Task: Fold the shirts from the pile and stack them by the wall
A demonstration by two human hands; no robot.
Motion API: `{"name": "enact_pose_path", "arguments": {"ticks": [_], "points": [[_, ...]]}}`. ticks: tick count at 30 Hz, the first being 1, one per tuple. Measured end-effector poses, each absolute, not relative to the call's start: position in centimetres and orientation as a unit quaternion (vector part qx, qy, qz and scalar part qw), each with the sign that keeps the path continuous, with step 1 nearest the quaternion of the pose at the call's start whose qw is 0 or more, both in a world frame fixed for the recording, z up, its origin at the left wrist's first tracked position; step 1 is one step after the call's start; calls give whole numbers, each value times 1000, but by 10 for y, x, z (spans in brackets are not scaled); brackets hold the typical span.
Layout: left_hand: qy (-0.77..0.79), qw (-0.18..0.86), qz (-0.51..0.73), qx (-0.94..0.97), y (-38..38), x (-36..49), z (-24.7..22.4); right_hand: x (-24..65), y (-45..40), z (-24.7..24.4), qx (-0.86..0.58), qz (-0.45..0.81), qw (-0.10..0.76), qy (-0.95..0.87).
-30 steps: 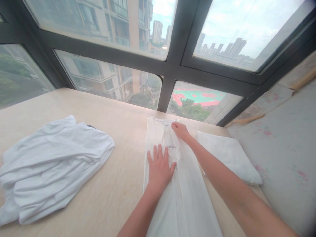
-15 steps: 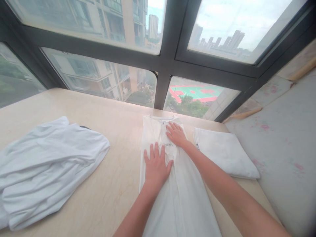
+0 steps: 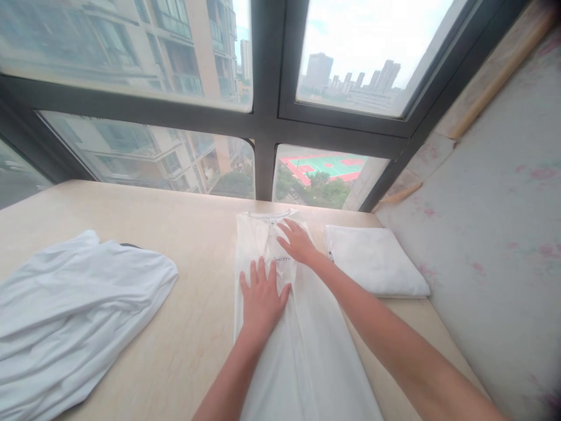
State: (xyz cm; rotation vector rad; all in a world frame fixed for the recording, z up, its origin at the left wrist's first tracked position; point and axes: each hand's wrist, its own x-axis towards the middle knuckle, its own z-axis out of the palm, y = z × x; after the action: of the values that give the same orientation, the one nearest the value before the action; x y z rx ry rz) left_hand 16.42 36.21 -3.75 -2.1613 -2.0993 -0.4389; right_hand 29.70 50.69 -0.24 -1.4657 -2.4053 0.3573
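A long white garment with small dark lettering lies lengthwise on the pale stone-like surface, its neckline toward the window. My left hand rests palm down on its left part, below the lettering, fingers spread. Farther up, my right hand touches the garment's upper right part near the collar, its fingers apart. Neither hand grips anything. A neatly folded white cloth lies to the right of the garment. Over on the left is a loosely crumpled white garment with a dark edge showing.
Dark window frames rise behind the surface, with buildings and a sports court outside. On the right stands a wall with a faint flower pattern, and a wooden-looking strip runs along its edge.
The view has shifted, so everything sits farther left. My right hand's fingers look slightly more raised and spread; my left hand stays in the same place on the garment.
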Motion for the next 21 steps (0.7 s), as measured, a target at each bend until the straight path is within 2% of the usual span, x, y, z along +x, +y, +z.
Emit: {"name": "enact_pose_path", "arguments": {"ticks": [2,5,9,15,21], "points": [[-686,60,-146,-710,362,164,-37,306,479,-11,-511,109,205,-828],[-681,78,-155,-711,362,164,-36,317,435,-33,-551,104,220,-798],[-636,90,-172,-747,360,162,-30,320,397,-47,-562,102,215,-792],[-585,73,-163,-791,346,162,-16,320,381,-26,-552,90,133,-818],[-548,79,-134,-822,250,164,-25,341,311,-31,-536,73,124,-832]]}}
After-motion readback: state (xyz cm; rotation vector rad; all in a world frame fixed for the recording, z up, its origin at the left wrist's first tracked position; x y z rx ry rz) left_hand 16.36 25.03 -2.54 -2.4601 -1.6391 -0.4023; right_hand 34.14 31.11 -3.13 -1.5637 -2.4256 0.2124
